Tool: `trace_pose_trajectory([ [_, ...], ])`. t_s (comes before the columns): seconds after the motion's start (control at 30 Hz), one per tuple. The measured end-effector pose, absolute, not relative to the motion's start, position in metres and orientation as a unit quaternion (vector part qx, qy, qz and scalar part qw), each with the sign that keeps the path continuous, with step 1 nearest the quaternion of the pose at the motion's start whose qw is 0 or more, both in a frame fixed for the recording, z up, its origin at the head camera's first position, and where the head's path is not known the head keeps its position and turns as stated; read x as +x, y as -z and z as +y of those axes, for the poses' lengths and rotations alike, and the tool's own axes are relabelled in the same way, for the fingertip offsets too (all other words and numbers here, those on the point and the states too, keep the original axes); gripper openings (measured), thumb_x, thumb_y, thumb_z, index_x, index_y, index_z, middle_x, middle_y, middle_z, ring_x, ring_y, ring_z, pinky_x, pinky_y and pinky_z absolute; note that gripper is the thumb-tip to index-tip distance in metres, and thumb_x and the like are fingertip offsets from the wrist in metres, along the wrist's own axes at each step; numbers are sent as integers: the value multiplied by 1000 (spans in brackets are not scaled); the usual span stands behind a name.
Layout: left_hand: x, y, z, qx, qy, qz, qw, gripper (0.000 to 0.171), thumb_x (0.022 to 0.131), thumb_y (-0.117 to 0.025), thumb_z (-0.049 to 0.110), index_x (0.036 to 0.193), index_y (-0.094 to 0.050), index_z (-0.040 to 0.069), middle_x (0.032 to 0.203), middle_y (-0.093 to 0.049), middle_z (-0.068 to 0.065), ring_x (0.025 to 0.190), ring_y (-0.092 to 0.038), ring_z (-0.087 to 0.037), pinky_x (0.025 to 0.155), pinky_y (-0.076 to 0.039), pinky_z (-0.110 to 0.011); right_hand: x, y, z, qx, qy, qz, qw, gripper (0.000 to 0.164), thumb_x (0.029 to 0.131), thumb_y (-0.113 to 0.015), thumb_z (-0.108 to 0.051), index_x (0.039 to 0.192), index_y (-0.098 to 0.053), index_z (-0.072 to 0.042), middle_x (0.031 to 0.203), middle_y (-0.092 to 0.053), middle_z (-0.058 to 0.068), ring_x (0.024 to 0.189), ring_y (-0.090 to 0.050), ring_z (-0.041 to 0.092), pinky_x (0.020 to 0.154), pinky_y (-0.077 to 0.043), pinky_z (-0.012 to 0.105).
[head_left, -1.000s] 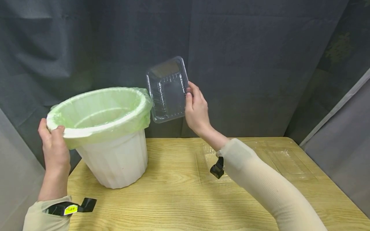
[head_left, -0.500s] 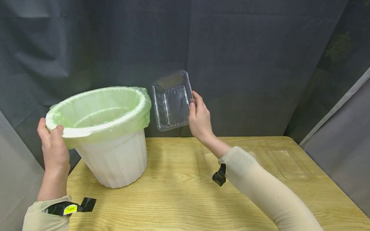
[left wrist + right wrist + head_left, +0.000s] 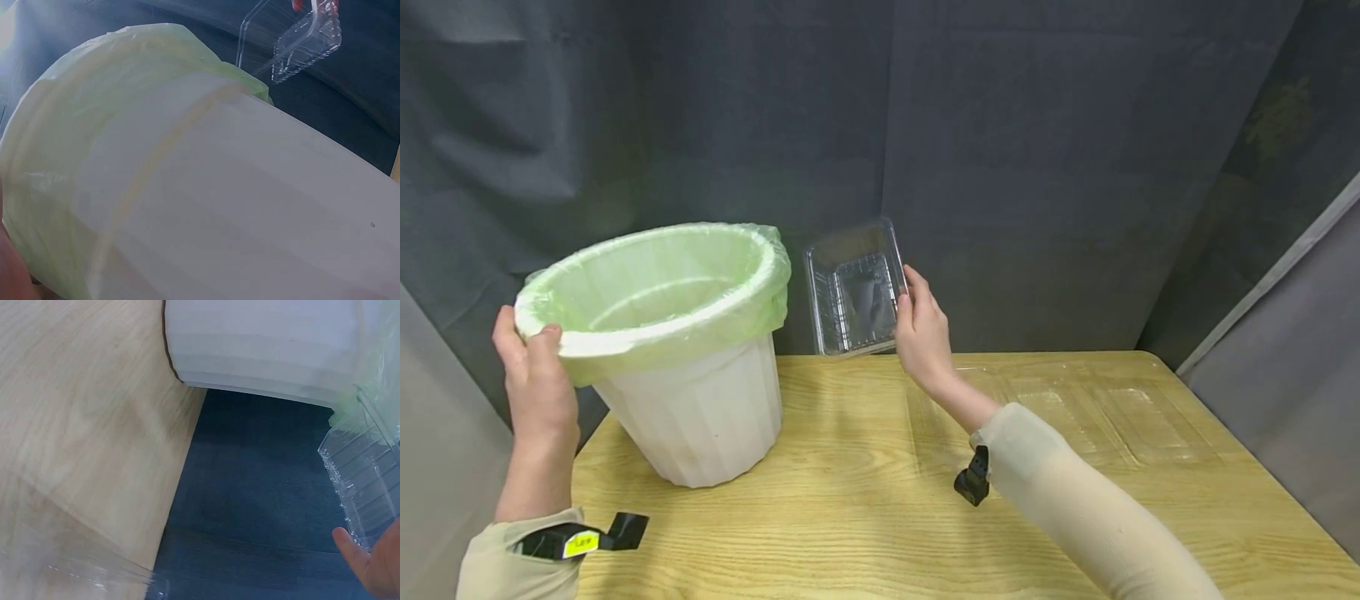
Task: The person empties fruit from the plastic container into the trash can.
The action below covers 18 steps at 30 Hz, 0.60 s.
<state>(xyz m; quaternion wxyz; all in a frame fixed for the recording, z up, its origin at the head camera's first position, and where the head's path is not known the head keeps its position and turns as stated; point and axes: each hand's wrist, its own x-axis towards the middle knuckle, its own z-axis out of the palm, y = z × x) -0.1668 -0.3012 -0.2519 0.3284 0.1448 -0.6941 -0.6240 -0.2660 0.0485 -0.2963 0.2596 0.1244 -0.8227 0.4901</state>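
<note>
A white ribbed bin (image 3: 700, 425) stands at the left of the table, tilted toward the left, with a pale green bag (image 3: 730, 325) folded over its rim. My left hand (image 3: 541, 379) grips that rim on its left side, thumb on top. Right of the bin, my right hand (image 3: 922, 333) holds a clear plastic tray (image 3: 865, 292) by its right edge, raised above the back of the table. The right wrist view shows the tray (image 3: 362, 481) near the bag, with the right thumb (image 3: 351, 550) against it.
Several clear plastic trays or lids (image 3: 1150, 417) lie at the right of the wooden table (image 3: 850, 517). Behind the table hangs a dark curtain (image 3: 1037, 183). Grey panels (image 3: 1300, 367) stand at the sides.
My right hand has come down with the clear tray and shifted slightly right, away from the bin. The left hand and bin have hardly moved.
</note>
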Motion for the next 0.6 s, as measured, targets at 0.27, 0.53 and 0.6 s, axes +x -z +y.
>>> trace_pose_trajectory([
  [0.27, -166, 252, -301, 149, 620, -696, 331, 58, 91, -32, 27, 145, -10, 29, 150, -16, 5, 127, -20, -5, 106, -8, -23, -263, 310, 53, 111, -507, -825, 224, 43, 99, -29, -22, 143, -27, -18, 119, -53, 14, 68, -57, 19, 67, -45, 35],
  [0.53, -166, 253, -300, 143, 620, -696, 334, 58, 91, -32, 27, 145, -11, 29, 150, -16, 4, 127, -20, -5, 106, -8, -23, -259, 324, 53, 94, -492, -838, 216, 44, 99, -31, -23, 143, -27, -21, 102, -56, 11, 82, -54, 21, 74, -43, 38],
  [0.6, -166, 253, -300, 143, 619, -696, 334, 58, 91, -32, 27, 145, -11, 29, 150, -16, 4, 127, -20, -5, 105, -8, -22, -258, 328, 53, 91, -489, -841, 215, 44, 99, -31, -22, 143, -27, -21, 93, -55, 8, 76, -53, 20, 70, -43, 36],
])
